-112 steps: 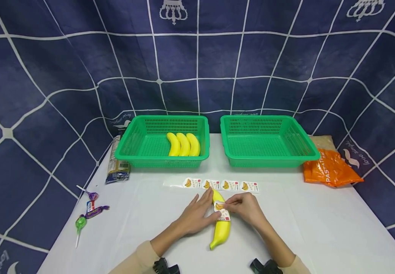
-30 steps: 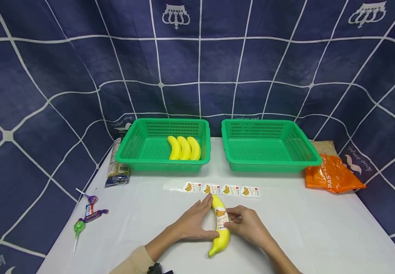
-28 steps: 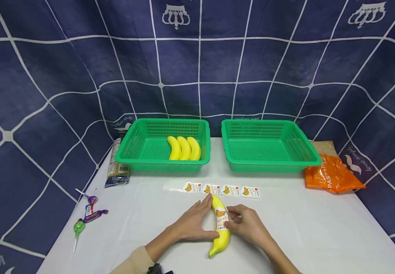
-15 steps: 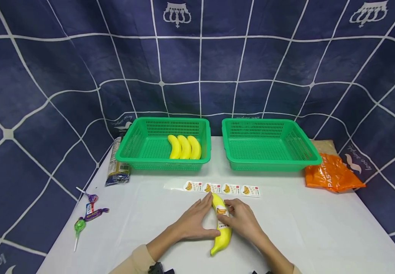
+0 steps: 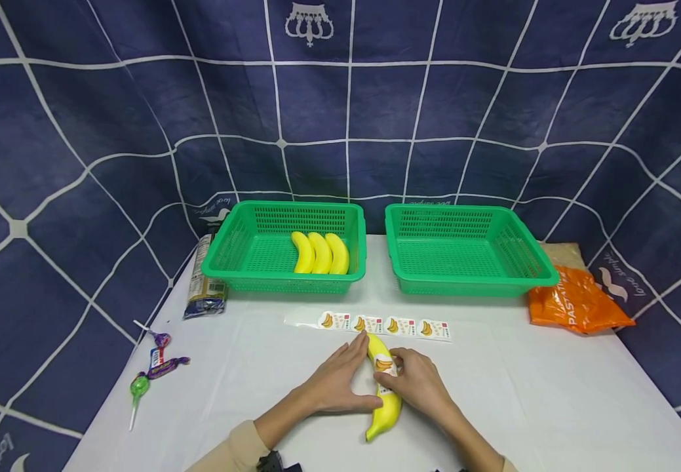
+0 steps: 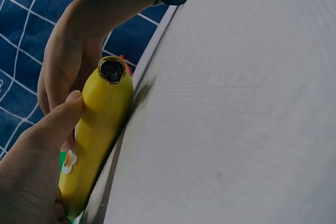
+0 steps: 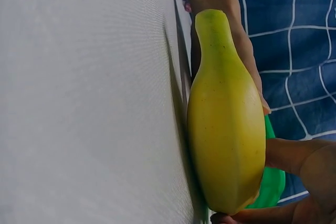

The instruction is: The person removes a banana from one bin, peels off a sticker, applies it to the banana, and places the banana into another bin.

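A yellow banana (image 5: 384,408) lies on the white table (image 5: 552,393), its tip pointing toward me. A white sticker (image 5: 384,365) with a banana picture sits on its upper half. My left hand (image 5: 340,383) holds the banana from the left, fingers along its side and thumb against it. My right hand (image 5: 415,383) curls over the banana from the right, its thumb on the sticker. In the left wrist view my thumb (image 6: 50,129) lies on the banana (image 6: 100,135). The right wrist view shows the banana (image 7: 226,129) close up, with my right hand's fingers (image 7: 304,171) behind it.
A strip of banana stickers (image 5: 384,325) lies just beyond the hands. Behind it, the left green basket (image 5: 228,252) holds three bananas (image 5: 320,252) and the right green basket (image 5: 470,252) holds nothing. An orange bag (image 5: 576,305) lies right, a dark packet (image 5: 204,288) and lollipops (image 5: 151,367) left.
My right hand went from laying the sticker on the banana to closing over the banana and sticker. The left hand stayed on the banana.
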`<state>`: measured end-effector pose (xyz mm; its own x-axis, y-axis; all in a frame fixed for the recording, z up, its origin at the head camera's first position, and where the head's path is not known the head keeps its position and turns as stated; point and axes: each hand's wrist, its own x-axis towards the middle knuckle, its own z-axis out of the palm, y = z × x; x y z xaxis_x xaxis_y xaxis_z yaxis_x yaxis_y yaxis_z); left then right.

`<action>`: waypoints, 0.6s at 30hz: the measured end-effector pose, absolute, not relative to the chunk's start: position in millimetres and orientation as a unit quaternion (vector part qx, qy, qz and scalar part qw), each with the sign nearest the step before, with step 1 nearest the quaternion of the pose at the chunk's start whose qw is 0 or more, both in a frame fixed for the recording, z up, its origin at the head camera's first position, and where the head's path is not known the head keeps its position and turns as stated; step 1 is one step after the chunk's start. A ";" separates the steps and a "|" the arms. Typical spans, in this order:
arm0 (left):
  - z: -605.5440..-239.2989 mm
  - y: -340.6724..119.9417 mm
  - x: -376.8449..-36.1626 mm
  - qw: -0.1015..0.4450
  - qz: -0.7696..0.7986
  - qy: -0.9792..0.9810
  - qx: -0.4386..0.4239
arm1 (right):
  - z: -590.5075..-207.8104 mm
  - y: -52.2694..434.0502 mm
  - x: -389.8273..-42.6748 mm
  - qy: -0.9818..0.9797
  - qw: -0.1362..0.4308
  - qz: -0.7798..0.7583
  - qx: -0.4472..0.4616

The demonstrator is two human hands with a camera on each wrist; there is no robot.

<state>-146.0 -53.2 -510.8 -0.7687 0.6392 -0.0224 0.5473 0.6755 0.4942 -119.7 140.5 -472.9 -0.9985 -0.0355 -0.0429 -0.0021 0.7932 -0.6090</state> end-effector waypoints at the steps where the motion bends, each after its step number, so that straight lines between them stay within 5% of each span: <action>1: -510.0 -53.2 -146.8 0.102 0.236 0.909 0.328 | -472.9 140.8 -119.9 0.946 0.027 -0.322 -0.008; 7: -495.6 -55.4 -163.2 0.141 0.255 0.898 0.329 | -472.7 142.1 -120.1 0.942 0.032 -0.334 0.001; 18: -451.8 -26.6 -212.5 0.105 0.310 0.888 0.324 | -474.4 142.8 -118.3 0.942 0.018 -0.334 -0.006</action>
<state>-212.5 -26.6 -451.8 -0.7683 0.6400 0.0138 0.5096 0.5984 0.6183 -118.3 142.8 -474.4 -0.9993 -0.0231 -0.0303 0.0011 0.7772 -0.6293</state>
